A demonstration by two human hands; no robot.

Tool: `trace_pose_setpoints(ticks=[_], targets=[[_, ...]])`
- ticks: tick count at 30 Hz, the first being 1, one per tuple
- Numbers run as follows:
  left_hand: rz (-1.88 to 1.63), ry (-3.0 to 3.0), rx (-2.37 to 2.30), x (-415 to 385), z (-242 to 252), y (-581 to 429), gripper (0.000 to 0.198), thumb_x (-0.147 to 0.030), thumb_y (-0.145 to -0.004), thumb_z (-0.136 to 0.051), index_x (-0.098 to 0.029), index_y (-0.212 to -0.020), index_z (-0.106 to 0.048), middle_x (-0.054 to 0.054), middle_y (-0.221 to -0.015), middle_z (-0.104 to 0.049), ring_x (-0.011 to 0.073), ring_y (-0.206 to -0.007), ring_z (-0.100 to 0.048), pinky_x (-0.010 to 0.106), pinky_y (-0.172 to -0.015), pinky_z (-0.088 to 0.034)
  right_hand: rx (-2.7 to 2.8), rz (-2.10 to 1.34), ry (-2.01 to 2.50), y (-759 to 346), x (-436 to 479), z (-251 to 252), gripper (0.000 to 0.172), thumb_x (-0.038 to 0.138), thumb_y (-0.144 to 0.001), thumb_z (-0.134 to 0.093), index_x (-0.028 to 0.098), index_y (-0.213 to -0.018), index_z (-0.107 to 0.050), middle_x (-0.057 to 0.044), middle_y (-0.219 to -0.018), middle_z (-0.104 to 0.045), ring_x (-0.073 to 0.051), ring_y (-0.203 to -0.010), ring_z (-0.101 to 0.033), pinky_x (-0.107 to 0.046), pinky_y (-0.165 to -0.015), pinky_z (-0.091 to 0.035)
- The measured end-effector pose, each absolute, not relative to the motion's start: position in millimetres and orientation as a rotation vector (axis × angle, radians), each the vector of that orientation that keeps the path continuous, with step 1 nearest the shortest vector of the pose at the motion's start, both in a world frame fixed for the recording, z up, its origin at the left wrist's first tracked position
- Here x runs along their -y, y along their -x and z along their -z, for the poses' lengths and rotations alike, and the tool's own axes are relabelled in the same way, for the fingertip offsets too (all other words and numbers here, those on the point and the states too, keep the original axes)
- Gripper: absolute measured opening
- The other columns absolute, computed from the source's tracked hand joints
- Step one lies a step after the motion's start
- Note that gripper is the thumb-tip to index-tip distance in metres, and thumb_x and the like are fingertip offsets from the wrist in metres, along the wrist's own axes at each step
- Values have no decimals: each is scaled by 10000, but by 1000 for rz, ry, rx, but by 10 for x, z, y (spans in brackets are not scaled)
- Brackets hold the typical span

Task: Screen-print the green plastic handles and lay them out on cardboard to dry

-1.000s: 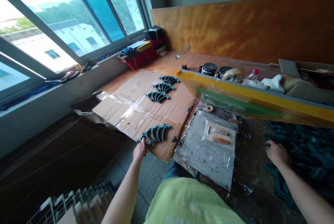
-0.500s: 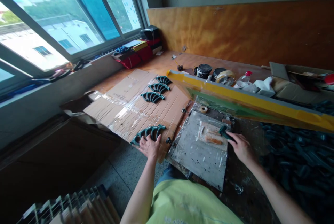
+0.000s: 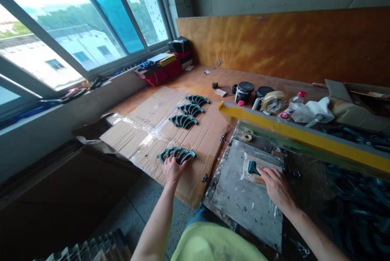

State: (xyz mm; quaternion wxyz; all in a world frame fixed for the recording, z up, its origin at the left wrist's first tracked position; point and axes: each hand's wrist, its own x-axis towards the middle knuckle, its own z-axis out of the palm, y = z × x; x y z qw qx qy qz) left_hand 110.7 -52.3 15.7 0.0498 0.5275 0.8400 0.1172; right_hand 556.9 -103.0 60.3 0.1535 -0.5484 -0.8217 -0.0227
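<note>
My left hand rests at the near edge of a flattened cardboard sheet, its fingers closed around part of a fanned row of dark green curved pieces. Farther up the sheet lie several similar pieces in three fanned groups. In my right hand, a dark green curved piece is pinched between thumb and fingers. It is over a small taped pad with wooden strips on a grey board; whether it touches the pad I cannot tell.
A yellow-edged barrier crosses the bench behind the board. Dark tubs, bottles and a cardboard box stand beyond it. Many dark pieces lie heaped at right. A tape roll sits behind the board.
My right hand has brought its green piece leftward and lower over the taped pad. My left hand stays at the near row, its fingers drawn in more. The camera view has shifted slightly.
</note>
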Motion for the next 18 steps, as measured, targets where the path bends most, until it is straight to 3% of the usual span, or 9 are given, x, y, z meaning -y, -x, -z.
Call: trace_pose_setpoints(ticks=[3,6,9,13,18], targets=[[-358,-1702,-2496,32,-161,-783,510,-572,-733,-621,-161,-1033,-655,154,-1195,-640,338,-1179,-515,416,-997,-375,2316,86,1572,-5519,1001,-560,388,275,-975,-417,183,-1309,-589,-123,-1171,-659,-251,-1064,-600,-381,-906,-484],[-338,-1769,-2425,-456,-147,-520,537,-606,-710,-629,-160,-1008,-662,151,-1151,-659,340,-1145,-537,408,-974,-394,2326,133,1544,-5388,908,-521,571,438,-981,-401,187,-1492,-357,-138,-1437,-502,-290,-1296,-483,-474,-1049,-408],[-311,-1799,-2380,-798,-121,-347,549,-607,-702,-635,-155,-1013,-662,158,-1155,-657,341,-1147,-541,406,-963,-402,2405,130,1494,-5255,866,-489,684,507,-965,-412,207,-1544,-206,-129,-1517,-401,-285,-1381,-396,-532,-1120,-329],[-279,-1826,-2336,-959,-89,-247,567,-608,-716,-613,-153,-1051,-647,168,-1208,-631,350,-1173,-531,419,-972,-402,2501,-33,1382,-5152,1073,-598,628,465,-934,-524,198,-1482,-377,-119,-1469,-470,-272,-1357,-438,-485,-1113,-380],[-248,-1871,-2290,-871,-105,-256,637,-586,-736,-586,-104,-1151,-601,227,-1285,-575,399,-1257,-458,490,-1007,-376,2394,-407,1300,-5032,1524,-974,370,391,-921,-580,218,-1241,-652,-93,-1281,-647,-224,-1167,-619,-400,-1036,-483]])
